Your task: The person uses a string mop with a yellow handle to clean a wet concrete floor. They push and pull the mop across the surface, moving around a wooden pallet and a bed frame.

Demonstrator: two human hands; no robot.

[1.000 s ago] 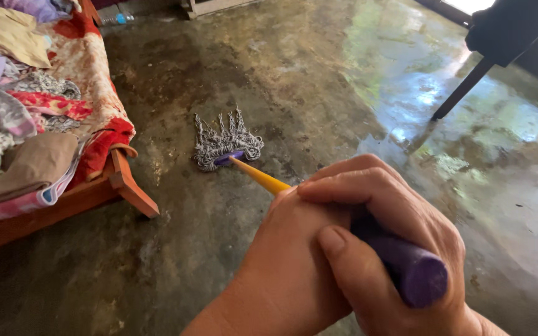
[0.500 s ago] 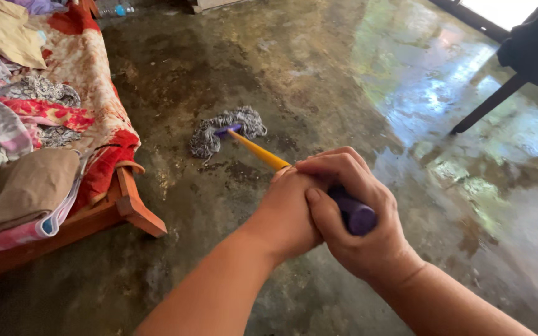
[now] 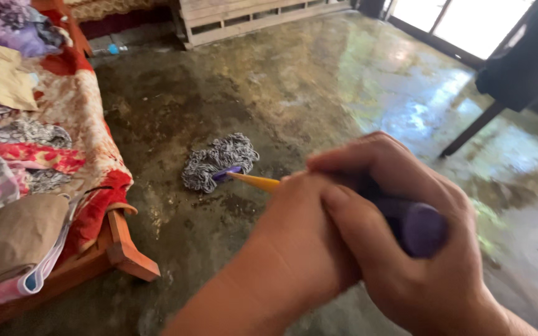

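Mop [image 3: 219,163], its grey string head bunched on the wet concrete floor [image 3: 319,87] at frame centre, runs by a yellow shaft to the lower right. There the left hand [image 3: 300,249] and right hand [image 3: 406,249] both grip its purple handle end. A wooden bed [image 3: 126,249] piled with clothes fills the left.

Two hands [image 3: 368,249], one mop [image 3: 219,163], one wooden bed [image 3: 116,246].

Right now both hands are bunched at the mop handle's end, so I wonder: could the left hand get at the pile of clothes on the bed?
Probably yes. The left hand grips the mop handle, but only bare floor separates it from the clothes on the bed; it would need to let go first.
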